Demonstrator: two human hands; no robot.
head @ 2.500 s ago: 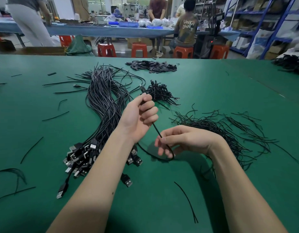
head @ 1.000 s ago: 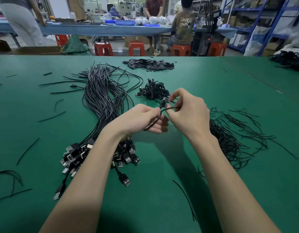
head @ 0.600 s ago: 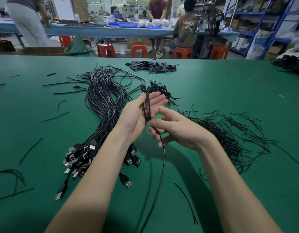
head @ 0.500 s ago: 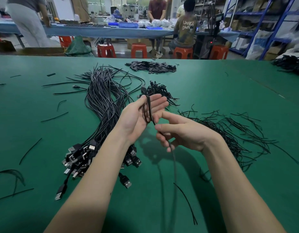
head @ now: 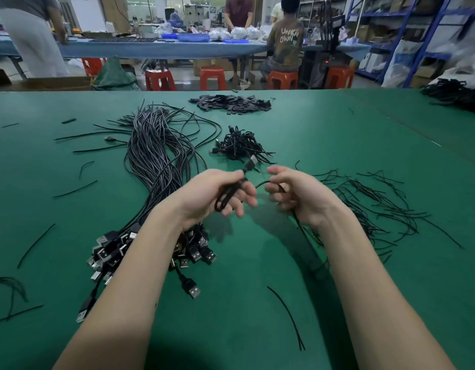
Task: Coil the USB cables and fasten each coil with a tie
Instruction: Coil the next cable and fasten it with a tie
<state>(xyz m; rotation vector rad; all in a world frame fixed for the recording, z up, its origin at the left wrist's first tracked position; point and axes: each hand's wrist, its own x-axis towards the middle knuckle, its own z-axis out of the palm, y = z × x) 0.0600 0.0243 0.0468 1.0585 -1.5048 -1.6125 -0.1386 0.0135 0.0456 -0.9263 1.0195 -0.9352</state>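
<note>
Left hand: fingers curled around a partly coiled thin black USB cable, held above the green desk. Right hand: fingers loosely curled, pinching the cable's free run.

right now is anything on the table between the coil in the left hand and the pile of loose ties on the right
Nothing visible on the table does. The left hand holds the coil; only the right hand, gripping the cable's tail, sits between it and the loose ties.
</note>
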